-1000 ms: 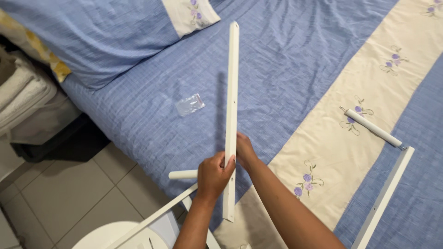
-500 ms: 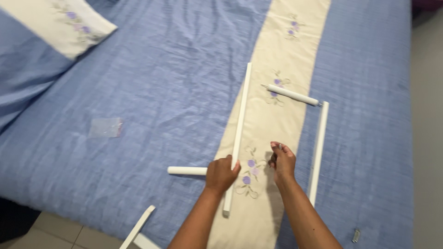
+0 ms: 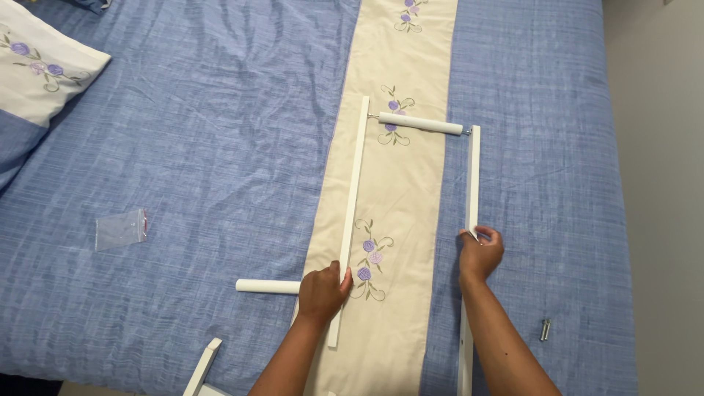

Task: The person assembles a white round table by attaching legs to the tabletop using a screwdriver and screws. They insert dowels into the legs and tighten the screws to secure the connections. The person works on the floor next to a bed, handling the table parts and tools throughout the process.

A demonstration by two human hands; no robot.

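My left hand [image 3: 323, 292] grips a long white flat bar [image 3: 352, 198] that lies on the cream floral band of the bed. My right hand [image 3: 480, 253] holds a second long white bar [image 3: 473, 176], lying parallel on the blue cover to the right. A short white round rod [image 3: 419, 123] with a metal pin at each end lies between the far ends of the two bars. Another short white rod [image 3: 265, 286] lies just left of my left hand, its right end hidden behind it.
A small clear plastic bag [image 3: 121, 229] lies on the blue bedspread [image 3: 220, 147] at the left. A pillow [image 3: 37, 73] sits at the top left. A small metal bolt [image 3: 545, 329] rests near the bed's right edge. More white pieces [image 3: 204, 365] poke in at the bottom.
The left bar went from held upright to lying flat on the bed. My right hand moved right and took hold of the second bar, which now lines up with the short rod.
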